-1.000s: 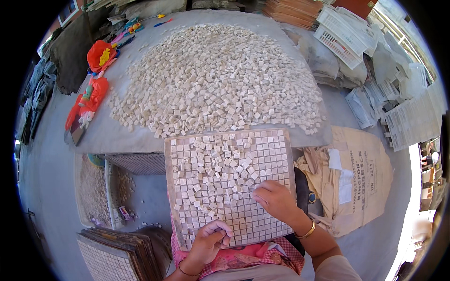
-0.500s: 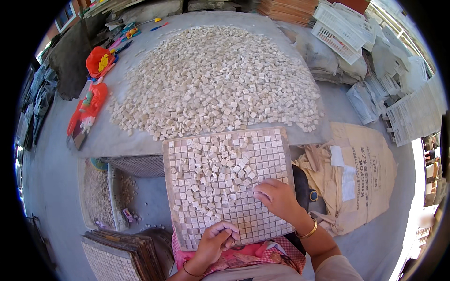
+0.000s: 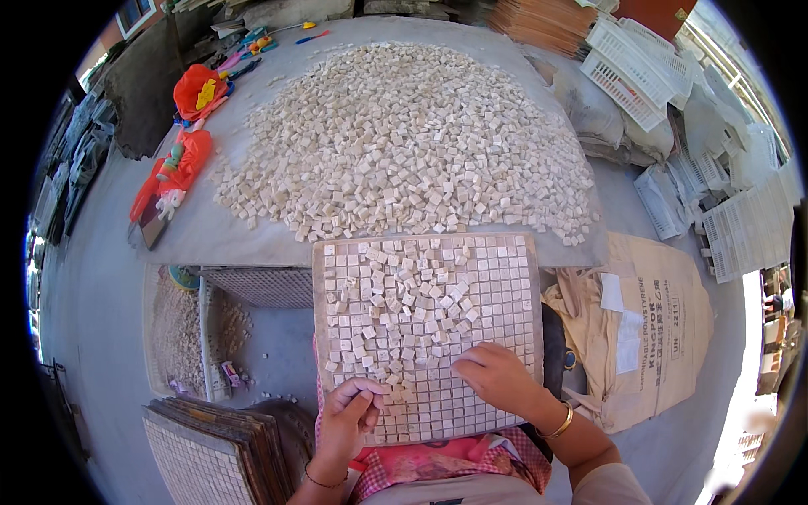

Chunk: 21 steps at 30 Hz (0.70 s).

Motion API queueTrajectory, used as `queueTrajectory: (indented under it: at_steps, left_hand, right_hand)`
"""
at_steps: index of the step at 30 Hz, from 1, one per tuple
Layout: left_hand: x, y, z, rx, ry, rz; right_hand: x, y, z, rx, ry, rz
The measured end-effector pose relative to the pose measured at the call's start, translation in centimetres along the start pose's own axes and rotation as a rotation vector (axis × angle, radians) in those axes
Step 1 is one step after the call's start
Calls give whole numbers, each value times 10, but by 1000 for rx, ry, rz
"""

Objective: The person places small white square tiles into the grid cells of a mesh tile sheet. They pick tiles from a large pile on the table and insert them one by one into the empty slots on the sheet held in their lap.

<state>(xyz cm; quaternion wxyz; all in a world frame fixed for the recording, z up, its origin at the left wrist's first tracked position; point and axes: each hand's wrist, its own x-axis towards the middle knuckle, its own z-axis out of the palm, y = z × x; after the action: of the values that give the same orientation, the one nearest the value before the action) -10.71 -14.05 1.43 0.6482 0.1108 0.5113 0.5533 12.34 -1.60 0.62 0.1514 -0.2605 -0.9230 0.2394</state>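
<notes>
A square grid tray [image 3: 534,337] lies across my lap, many of its cells filled with small square stone tiles. Loose cream tiles [image 3: 412,303] are heaped over its middle and upper left. My left hand [image 3: 347,417] is over the lower left of the tray, thumb and fingers pinched together; whatever is between them is too small to make out. Over the right half, my right hand [image 3: 501,383] has its fingers bent down close to the tiles. Its fingertips are pressed together, and I cannot see what they hold.
A broad pile of tiles [image 3: 412,143] covers the table [image 3: 194,240] ahead. Red plastic bags [image 3: 187,160] lie at its left edge. Stacked tile trays [image 3: 202,454] stand at lower left, near a white bin [image 3: 206,337] of tiles. A tan sack [image 3: 665,337] lies at right, below white crates [image 3: 631,71].
My left hand has moved left and farther up over the tray. The right hand has shifted slightly toward me, and the whole view has swung a little.
</notes>
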Motion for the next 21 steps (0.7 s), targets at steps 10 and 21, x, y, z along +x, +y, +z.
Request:
queueTrajectory:
  at_steps: [10,21]
  left_hand:
    - [-7,8,-30,-39,66,124]
    - [-8,4,-27,-66,46,81]
  right_hand:
    - [13,-30,20,79,72,143]
    - [3,-30,19,64,-3,102]
